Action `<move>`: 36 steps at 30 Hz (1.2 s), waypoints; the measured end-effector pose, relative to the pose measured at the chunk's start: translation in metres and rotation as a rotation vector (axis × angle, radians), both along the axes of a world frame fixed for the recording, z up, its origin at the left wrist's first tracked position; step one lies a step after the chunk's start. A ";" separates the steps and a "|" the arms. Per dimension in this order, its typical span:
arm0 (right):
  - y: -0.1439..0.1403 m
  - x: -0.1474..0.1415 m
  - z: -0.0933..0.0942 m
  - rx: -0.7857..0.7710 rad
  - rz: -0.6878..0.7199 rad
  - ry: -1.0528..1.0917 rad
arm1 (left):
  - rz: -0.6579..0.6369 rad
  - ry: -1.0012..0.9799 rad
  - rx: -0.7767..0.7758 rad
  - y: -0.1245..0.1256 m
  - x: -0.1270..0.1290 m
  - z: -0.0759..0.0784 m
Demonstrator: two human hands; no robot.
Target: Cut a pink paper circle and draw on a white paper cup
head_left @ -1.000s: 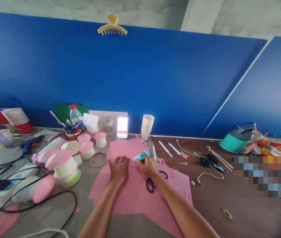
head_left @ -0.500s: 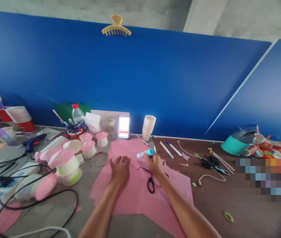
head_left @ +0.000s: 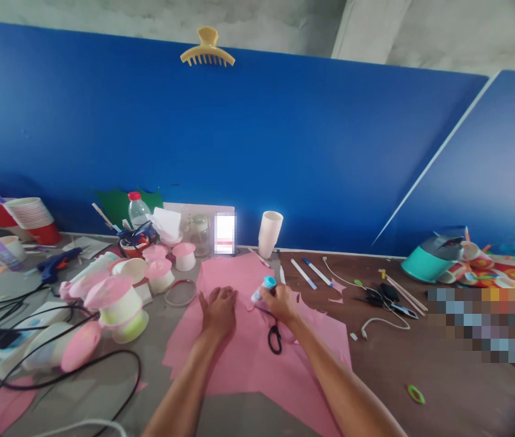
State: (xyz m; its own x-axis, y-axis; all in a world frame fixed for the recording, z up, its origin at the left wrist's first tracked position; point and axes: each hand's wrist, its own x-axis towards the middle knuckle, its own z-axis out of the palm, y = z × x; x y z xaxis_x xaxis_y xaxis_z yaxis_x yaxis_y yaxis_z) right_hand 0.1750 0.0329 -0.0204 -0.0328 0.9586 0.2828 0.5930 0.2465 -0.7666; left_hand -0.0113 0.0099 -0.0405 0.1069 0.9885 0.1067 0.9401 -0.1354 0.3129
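Pink paper (head_left: 239, 370) lies in overlapping sheets in front of me. On its left part rests my left hand (head_left: 219, 309), palm down with the fingers spread and nothing visible in them. My right hand (head_left: 281, 301) grips a glue stick (head_left: 259, 293), white with a light blue end that points up and away; the lower end is close to the paper, and I cannot tell if it touches. Black-handled scissors (head_left: 275, 340) lie on the paper just below my right hand, their blades partly hidden under it.
Pink-topped paper cups (head_left: 116, 298) crowd the left, with black cables (head_left: 139, 364) and a blue glue gun (head_left: 59, 264). Stacked white cups (head_left: 270, 233) stand by the blue partition (head_left: 257, 139). Markers (head_left: 303, 274), a white cable (head_left: 387, 320) and a teal container (head_left: 430, 261) are on the right.
The glue stick has tilted from nearly flat to steeper, its blue end now higher relative to the other end. My left hand stays on the paper. The whole view has shifted slightly.
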 end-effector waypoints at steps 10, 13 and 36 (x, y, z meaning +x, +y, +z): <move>-0.001 -0.016 -0.010 0.004 0.003 -0.028 | 0.010 0.029 0.036 0.001 0.000 -0.006; 0.000 -0.011 -0.008 0.004 -0.008 -0.033 | 0.008 0.039 0.027 0.002 0.000 -0.006; 0.002 0.002 -0.007 0.022 -0.046 0.047 | -0.008 -0.009 0.021 0.001 0.000 -0.002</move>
State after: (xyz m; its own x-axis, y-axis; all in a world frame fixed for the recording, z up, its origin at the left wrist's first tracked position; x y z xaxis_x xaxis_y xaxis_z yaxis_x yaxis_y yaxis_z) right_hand 0.1766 0.0354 -0.0273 0.0250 0.9523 0.3042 0.5677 0.2370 -0.7884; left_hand -0.0112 0.0105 -0.0424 0.1141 0.9851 0.1284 0.9362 -0.1498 0.3179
